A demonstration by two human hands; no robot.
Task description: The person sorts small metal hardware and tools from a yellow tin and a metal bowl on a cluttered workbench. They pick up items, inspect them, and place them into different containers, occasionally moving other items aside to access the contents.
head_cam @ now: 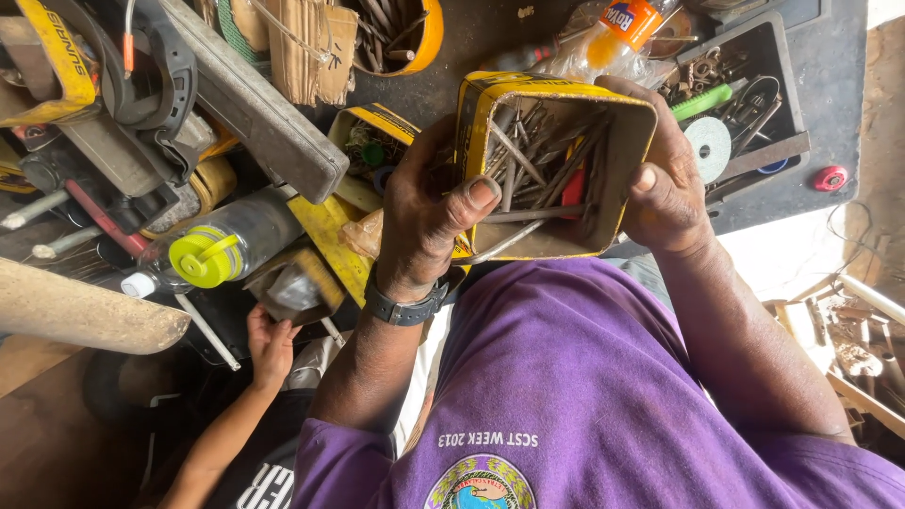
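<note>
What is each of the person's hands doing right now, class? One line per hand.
Left hand: closed on the near left side of the yellow tin of nails, thumb over its rim.
Right hand: closed on the tin's right side.

Head view: I am wearing it, looking steeply down, close over my chest.
Facing: it is pointing at the cluttered workbench (830, 66) ahead.

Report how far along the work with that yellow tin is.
Done: the yellow tin is lifted off the cluttered bench and open. In hand: left hand and right hand grip its sides, thumbs over the rim. Left: the nails all lie inside, none picked out.
</note>
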